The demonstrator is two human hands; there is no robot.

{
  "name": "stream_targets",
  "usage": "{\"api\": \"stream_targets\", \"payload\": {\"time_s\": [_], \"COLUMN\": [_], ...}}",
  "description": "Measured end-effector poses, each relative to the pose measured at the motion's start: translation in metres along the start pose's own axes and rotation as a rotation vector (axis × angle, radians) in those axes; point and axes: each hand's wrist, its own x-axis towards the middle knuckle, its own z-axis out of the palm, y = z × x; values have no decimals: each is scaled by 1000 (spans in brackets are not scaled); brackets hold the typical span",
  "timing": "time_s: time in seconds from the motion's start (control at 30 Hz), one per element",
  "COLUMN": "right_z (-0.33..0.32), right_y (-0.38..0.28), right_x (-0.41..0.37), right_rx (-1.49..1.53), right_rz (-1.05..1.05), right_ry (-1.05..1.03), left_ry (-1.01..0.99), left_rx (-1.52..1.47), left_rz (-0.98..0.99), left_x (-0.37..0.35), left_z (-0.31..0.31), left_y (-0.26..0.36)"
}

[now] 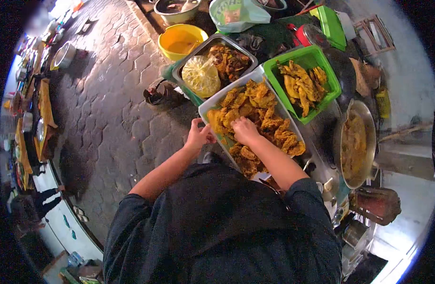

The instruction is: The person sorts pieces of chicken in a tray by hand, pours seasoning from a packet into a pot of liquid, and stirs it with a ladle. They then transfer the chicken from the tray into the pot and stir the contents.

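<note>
A long white plastic tub (pixel 294 124) full of yellow-brown fried chicken pieces (pixel 269 120) stands in front of me. My right hand (pixel 244 130) is down among the pieces near the tub's middle, its fingers closed on a piece of chicken; the fingertips are partly hidden. At the tub's left rim is my left hand (pixel 200 136), fingers bent and apart, with nothing seen in it. Beyond the right side, a green basket (pixel 273 78) holds more yellow chicken (pixel 303 87). A metal tray (pixel 248 52) at the far end carries a tied plastic bag (pixel 200 75) of yellow food and darker cooked pieces (pixel 229 61).
A yellow basin (pixel 182 40) and a bag with green print (pixel 239 16) are farther back. To the right stands a big metal pan (pixel 355 146) of food in liquid. Grey paving (pixel 132 94) runs along the left, with a dark pot-like object (pixel 163 97) near the tray.
</note>
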Motion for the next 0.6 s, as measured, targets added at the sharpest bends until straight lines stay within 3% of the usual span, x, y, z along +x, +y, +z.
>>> {"api": "stream_targets", "payload": {"time_s": [0.37, 0.6], "right_z": [29, 16], "right_y": [11, 5], "right_x": [11, 10], "right_rx": [-226, -178], "right_rz": [-231, -180], "right_ry": [161, 33], "left_ry": [0, -17], "left_rx": [-43, 10], "left_rz": [-2, 20], "left_x": [3, 3], "left_z": [0, -2], "left_y": [-3, -3]}}
